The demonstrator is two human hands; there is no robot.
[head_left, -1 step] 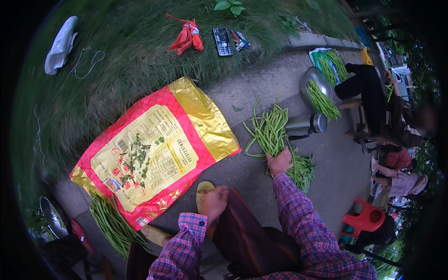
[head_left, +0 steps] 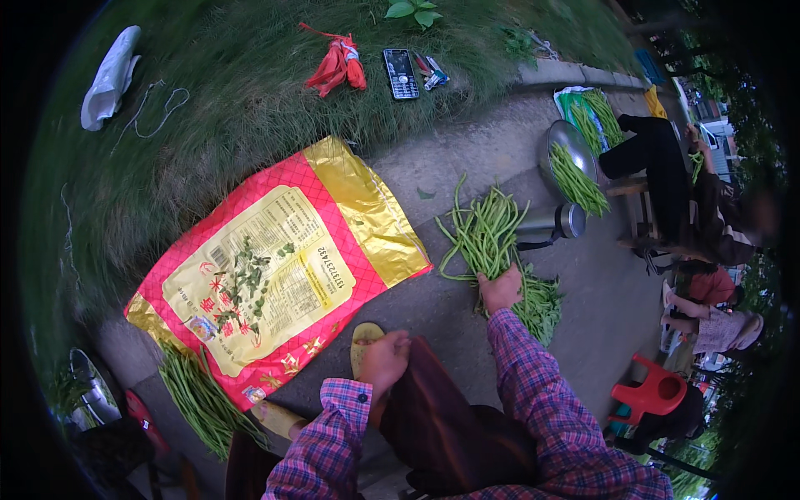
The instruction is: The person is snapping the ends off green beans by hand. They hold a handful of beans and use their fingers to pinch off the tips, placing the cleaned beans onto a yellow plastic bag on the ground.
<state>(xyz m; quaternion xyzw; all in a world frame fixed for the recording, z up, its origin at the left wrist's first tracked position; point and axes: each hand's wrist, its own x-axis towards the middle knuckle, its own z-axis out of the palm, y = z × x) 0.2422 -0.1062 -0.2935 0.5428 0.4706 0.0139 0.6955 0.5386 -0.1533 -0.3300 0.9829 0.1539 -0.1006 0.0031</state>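
A bundle of long green stems (head_left: 487, 233) lies on the pavement, with leaves (head_left: 537, 310) spread beside its near end. My right hand (head_left: 502, 289) is closed round the near part of these stems, pressing on the pile. Over my knee, my left hand (head_left: 387, 360) is curled with thumb and fingers together; whatever it may hold is too small to make out. To its left, a flattened red and gold sack (head_left: 275, 267) lies with small green scraps (head_left: 247, 283) on top. Another bunch of green stems (head_left: 204, 404) sticks out beside the sack's near-left corner.
A metal bowl (head_left: 560, 133) with green stems stands at the far right, next to a steel flask (head_left: 569, 219). Beyond sits another person (head_left: 658, 167). A red plastic stool (head_left: 650, 387) is at right. A phone (head_left: 401, 75) and red bag (head_left: 337, 65) lie on grass.
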